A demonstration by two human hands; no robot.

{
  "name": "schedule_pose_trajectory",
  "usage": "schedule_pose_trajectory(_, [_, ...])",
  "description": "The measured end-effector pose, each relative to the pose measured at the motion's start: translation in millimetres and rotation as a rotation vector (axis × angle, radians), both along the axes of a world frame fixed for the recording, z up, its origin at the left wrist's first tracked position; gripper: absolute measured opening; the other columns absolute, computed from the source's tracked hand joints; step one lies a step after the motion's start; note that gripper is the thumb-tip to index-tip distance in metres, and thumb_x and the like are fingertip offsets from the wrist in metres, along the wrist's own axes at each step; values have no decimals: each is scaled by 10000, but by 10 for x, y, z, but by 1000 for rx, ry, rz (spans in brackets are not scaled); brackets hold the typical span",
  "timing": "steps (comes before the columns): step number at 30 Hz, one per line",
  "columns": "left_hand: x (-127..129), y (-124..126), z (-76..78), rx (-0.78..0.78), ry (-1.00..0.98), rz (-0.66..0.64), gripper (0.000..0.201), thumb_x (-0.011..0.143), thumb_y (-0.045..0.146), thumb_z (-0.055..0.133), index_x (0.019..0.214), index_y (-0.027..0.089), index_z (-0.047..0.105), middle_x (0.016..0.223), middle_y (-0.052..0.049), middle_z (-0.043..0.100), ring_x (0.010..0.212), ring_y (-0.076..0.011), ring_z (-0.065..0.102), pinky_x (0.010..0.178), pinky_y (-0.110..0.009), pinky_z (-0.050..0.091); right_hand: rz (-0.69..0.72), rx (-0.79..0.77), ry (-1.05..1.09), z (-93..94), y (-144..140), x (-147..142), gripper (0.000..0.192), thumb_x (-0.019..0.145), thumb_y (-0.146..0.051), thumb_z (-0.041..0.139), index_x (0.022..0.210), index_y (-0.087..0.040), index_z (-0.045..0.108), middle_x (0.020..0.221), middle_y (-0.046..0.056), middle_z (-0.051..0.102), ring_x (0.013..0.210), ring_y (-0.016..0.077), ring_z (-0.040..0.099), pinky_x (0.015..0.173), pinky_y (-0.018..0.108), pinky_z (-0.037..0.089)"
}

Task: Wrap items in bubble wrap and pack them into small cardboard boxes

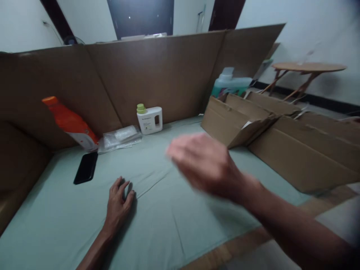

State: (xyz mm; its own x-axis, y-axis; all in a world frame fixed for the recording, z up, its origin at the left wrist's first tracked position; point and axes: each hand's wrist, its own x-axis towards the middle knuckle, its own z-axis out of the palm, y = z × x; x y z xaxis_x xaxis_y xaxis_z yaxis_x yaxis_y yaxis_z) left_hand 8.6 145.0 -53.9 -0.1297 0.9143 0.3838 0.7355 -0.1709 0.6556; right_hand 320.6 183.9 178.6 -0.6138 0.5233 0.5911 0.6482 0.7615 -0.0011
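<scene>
My left hand point(119, 204) rests on the pale green cloth point(157, 225), its fingers apart and nothing in them. The nearest thing to it is a black smartphone point(86, 167) lying on the cloth. My right hand point(204, 163) is raised over the middle of the cloth, smeared by motion. Its fingers look bent together, but whether they hold anything does not show. Beyond it, against the cardboard wall, stands a white detergent bottle point(147, 122) with a green cap.
An orange and white bottle point(71, 122) leans at the back left beside clear plastic bags point(120, 138). Cardboard boxes point(306, 150) line the right side, with a green liquid jug point(230, 84) behind them. A cardboard wall point(160, 71) closes the back.
</scene>
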Motion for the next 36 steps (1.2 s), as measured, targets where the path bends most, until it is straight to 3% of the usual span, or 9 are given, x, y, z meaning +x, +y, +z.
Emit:
schedule_pose_trajectory(2, [-3, 0, -6, -9, 47, 10, 436, 881, 445, 574, 1125, 111, 714, 1387, -227, 549, 1301, -415, 511, 1078, -649, 442, -464, -31, -76, -4, 623, 424, 403, 1003, -308, 526, 1321, -72, 597, 1337, 145, 642, 1288, 270, 550, 1044, 431, 416])
schedule_pose_trajectory(5, [-3, 5, -41, -16, 123, 22, 498, 893, 475, 532, 1133, 80, 717, 1383, -239, 559, 1295, -404, 523, 1060, -621, 476, -803, -61, -81, -34, 1304, 1149, 747, 1006, -504, 365, 1174, 198, 558, 1200, 369, 617, 1259, 422, 535, 961, 565, 392])
schedule_pose_trajectory(9, [-6, 15, -105, 10, 135, 31, 494, 898, 481, 509, 1114, 95, 729, 1350, -221, 589, 1261, -390, 557, 1025, -597, 515, -969, -166, -154, -129, 1608, 1658, 533, 1022, -479, 459, 954, -3, 689, 985, 166, 716, 1038, 257, 680, 923, 469, 480])
schedule_pose_trajectory(12, [-15, 19, -140, 35, 129, 46, 468, 894, 480, 501, 1090, 127, 737, 1326, -198, 608, 1241, -382, 577, 1011, -585, 529, -912, -212, -233, -187, 1576, 1629, 237, 989, -329, 585, 944, -131, 706, 863, 46, 706, 853, 181, 684, 842, 397, 515])
schedule_pose_trajectory(17, [-11, 38, -138, 30, 70, 41, 488, 887, 480, 512, 1142, 112, 706, 1351, -210, 596, 1265, -391, 563, 1023, -589, 522, -731, -178, -300, -257, 1112, 1209, 98, 885, -234, 692, 827, -176, 746, 761, 96, 719, 791, 251, 648, 774, 391, 436])
schedule_pose_trajectory(24, [129, -163, 45, -47, -107, 12, 687, 863, 466, 594, 1448, 137, 451, 1461, -201, 508, 1381, -375, 476, 1127, -599, 421, 3, -26, -65, -295, -82, 527, 134, 949, -240, 615, 1067, -214, 671, 961, 61, 746, 918, 235, 656, 954, 449, 438])
schedule_pose_trajectory(28, [174, -365, 243, -92, -218, -30, 710, 856, 460, 610, 1472, 169, 411, 1445, -170, 533, 1364, -361, 499, 1116, -559, 445, -74, -107, 224, -443, -362, 704, 337, 915, -314, 645, 1249, -276, 626, 1169, 90, 710, 1101, 283, 649, 1018, 480, 464])
schedule_pose_trajectory(32, [178, -440, 351, -137, -293, -87, 688, 834, 391, 613, 1470, 197, 438, 1390, -148, 580, 1311, -361, 543, 1071, -517, 493, -306, -579, 290, -1001, -237, 801, 487, 812, -453, 677, 1260, -264, 651, 1180, 119, 729, 989, 303, 717, 838, 420, 594])
schedule_pose_trajectory(36, [232, -425, 332, -138, -323, -113, 701, 829, 345, 595, 1488, 185, 419, 1267, -157, 642, 1218, -364, 596, 1024, -513, 518, -279, -882, 275, -1544, -96, 471, 494, 742, -515, 660, 1095, -174, 715, 1062, 171, 764, 954, 359, 726, 825, 481, 607])
